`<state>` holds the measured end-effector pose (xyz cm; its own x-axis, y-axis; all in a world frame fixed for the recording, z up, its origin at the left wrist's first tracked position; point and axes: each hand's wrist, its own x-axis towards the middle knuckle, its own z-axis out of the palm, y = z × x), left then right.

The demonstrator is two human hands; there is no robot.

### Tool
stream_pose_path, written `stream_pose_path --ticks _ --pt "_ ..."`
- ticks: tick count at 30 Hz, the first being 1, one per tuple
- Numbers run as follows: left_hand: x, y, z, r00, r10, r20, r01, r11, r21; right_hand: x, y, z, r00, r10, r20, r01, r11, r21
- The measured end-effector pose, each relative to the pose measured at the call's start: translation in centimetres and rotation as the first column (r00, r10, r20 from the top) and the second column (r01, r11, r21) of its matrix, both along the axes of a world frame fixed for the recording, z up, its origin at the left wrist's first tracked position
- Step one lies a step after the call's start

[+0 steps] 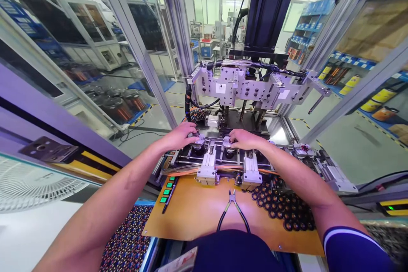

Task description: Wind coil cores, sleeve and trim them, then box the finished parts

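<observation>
The left fixture [200, 140] and the right fixture [227, 140], two small metal holders, sat side by side at the far edge of the work area, each above a dark round part. The left hand [181, 137] was at the first, its thumb and fingers bent toward each other with a narrow gap; the right hand [245, 139] curled its fingers over the second. Whether either pinched something small could not be told, as the fingertips were partly hidden.

The step in hand seemed to be fine handling at both fixtures at once. The next move, as judged from this pose, called for small, even finger movements with the wrists kept steady.

Just nearer the body, two grey blocks [207, 170] and a run of orange wires [181, 171] stood in the way of a low reach. Above hung a wide metal plate assembly [267, 89], which limited room to lift.

On the brown tabletop [194, 216], cutters [232, 197] lay open with their handles toward the body. Black rings [277, 210] crowded the right side, partly under the right forearm; a dark rod [169, 196] lay beside green squares [166, 192] on the left.
</observation>
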<state>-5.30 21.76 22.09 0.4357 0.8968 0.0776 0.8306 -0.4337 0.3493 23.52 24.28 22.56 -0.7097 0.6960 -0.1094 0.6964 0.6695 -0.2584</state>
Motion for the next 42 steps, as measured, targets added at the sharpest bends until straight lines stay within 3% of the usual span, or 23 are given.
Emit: stream_pose_path --ticks 3,5,7,10,13,15,17,19,21,23,24,26,28,30,32,34,37,42 --pt "-0.2 -5.7 0.8 0.989 0.040 0.142 -0.049 0.997 0.063 0.3 -2.3 2.3 0.992 0.034 -0.118 -0.031 0.999 0.020" --pt "-0.3 -10.6 -0.5 0.952 0.061 0.299 -0.089 0.993 0.083 0.6 -5.5 2.6 0.972 0.098 -0.213 -0.093 0.995 0.034" --pt "-0.3 -15.2 -3.3 0.904 0.119 0.410 -0.146 0.989 0.034 0.6 -9.5 0.9 0.933 0.209 -0.292 -0.207 0.978 0.038" --pt "0.7 -19.7 -9.1 0.911 0.187 0.366 -0.159 0.982 -0.106 -1.0 -14.6 -5.1 0.939 0.283 -0.194 -0.287 0.958 0.010" --pt "2.1 -20.7 -14.1 0.927 0.182 0.327 -0.149 0.981 -0.124 -4.1 -17.1 -11.7 0.963 0.254 -0.091 -0.256 0.967 -0.006" --pt "2.8 -20.0 -16.3 0.936 0.190 0.295 -0.169 0.981 -0.094 -5.7 -17.7 -14.5 0.971 0.229 -0.065 -0.228 0.974 0.008" --pt "3.1 -19.3 -17.7 0.943 0.197 0.269 -0.193 0.980 -0.041 -6.1 -18.0 -15.2 0.977 0.200 -0.073 -0.198 0.980 0.037" --pt "3.1 -18.9 -18.3 0.949 0.178 0.261 -0.190 0.982 0.021 -4.5 -18.4 -14.2 0.981 0.166 -0.105 -0.158 0.984 0.078" --pt "2.9 -18.9 -17.9 0.955 0.125 0.268 -0.151 0.985 0.079 -0.8 -18.9 -11.8 0.983 0.117 -0.143 -0.099 0.987 0.125" --pt "2.8 -18.9 -16.2 0.957 0.054 0.285 -0.096 0.986 0.136 4.3 -18.9 -8.6 0.980 0.040 -0.193 -0.001 0.980 0.197" --pt "3.1 -18.7 -14.8 0.956 0.012 0.295 -0.063 0.984 0.166 7.2 -18.6 -6.8 0.975 -0.015 -0.220 0.069 0.968 0.240" --pt "4.4 -17.4 -10.9 0.948 -0.079 0.307 0.005 0.972 0.236 12.9 -17.0 -3.4 0.945 -0.189 -0.266 0.280 0.889 0.363" --pt "7.3 -14.5 -6.4 0.946 -0.221 0.237 0.147 0.944 0.295 17.8 -14.3 -0.7 0.906 -0.406 -0.120 0.422 0.836 0.351" --pt "11.4 -10.2 -2.6 0.942 -0.316 0.116 0.265 0.909 0.323 21.3 -11.2 0.8 0.865 -0.500 -0.035 0.483 0.815 0.319" --pt "16.2 -5.5 -0.4 0.931 -0.364 -0.019 0.357 0.901 0.246 23.4 -8.6 1.0 0.843 -0.538 0.029 0.510 0.815 0.274" --pt "20.6 -1.5 0.0 0.913 -0.403 -0.062 0.406 0.889 0.212 24.6 -7.0 0.4 0.827 -0.556 0.082 0.527 0.818 0.230" --pt "24.9 2.0 -1.3 0.883 -0.453 -0.122 0.468 0.872 0.146 25.4 -6.1 -1.2 0.808 -0.575 0.129 0.550 0.815 0.183" --pt "26.5 3.0 -3.3 0.856 -0.479 -0.194 0.498 0.864 0.069 26.2 -5.8 -2.3 0.805 -0.578 0.133 0.561 0.815 0.144"
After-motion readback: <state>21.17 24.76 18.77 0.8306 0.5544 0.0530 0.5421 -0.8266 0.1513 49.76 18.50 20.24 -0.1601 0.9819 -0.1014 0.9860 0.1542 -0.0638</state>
